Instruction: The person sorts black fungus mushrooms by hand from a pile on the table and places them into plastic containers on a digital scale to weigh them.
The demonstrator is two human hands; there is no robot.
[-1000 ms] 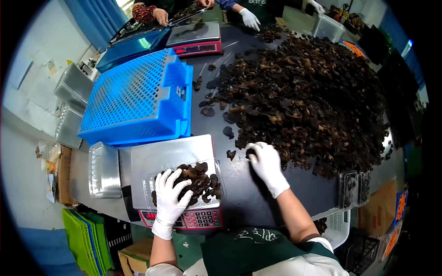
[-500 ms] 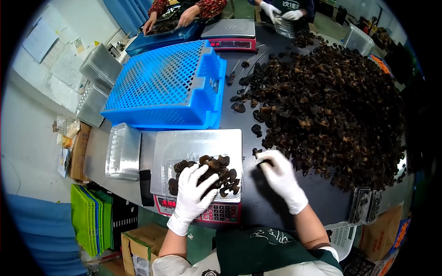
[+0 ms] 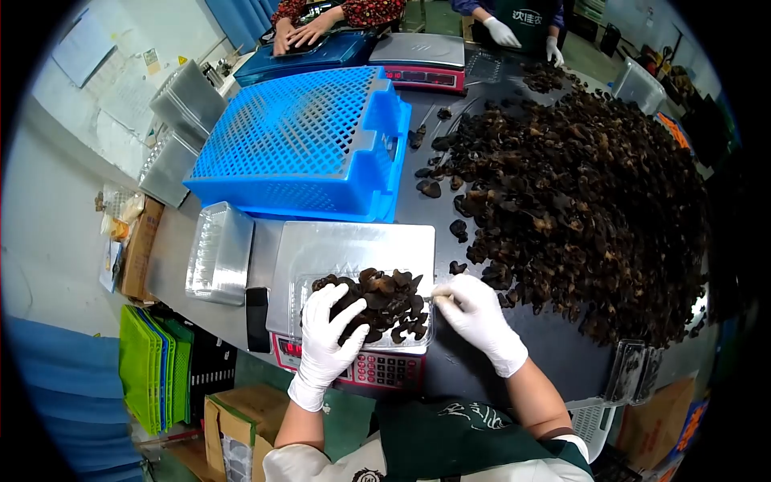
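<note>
A clear plastic tray (image 3: pixel 399 341) of black fungus pieces (image 3: pixel 384 291) rests on the silver plate of a red weighing scale (image 3: pixel 353 241). My left hand (image 3: pixel 328 337), in a white glove, lies over the tray's left side with fingers spread, touching the fungus. At the tray's right edge is my right hand (image 3: pixel 474 315), also gloved, its thumb and fingers pinched together. Whatever sits between those fingertips is too small to make out. A large heap of black fungus (image 3: pixel 578 217) covers the table to the right.
An upturned blue crate (image 3: pixel 281 136) stands behind the scale. Stacked clear trays (image 3: pixel 217 253) are on the left, beside a dark phone-like slab (image 3: pixel 257 320). Across the table, two people work near another scale (image 3: pixel 418 60). More clear trays (image 3: pixel 626 371) sit at the front right edge.
My right hand has moved left from the bare table to the tray's edge. My left hand stays on the fungus. One co-worker's hands have parted, leaving a clear tray on the table.
</note>
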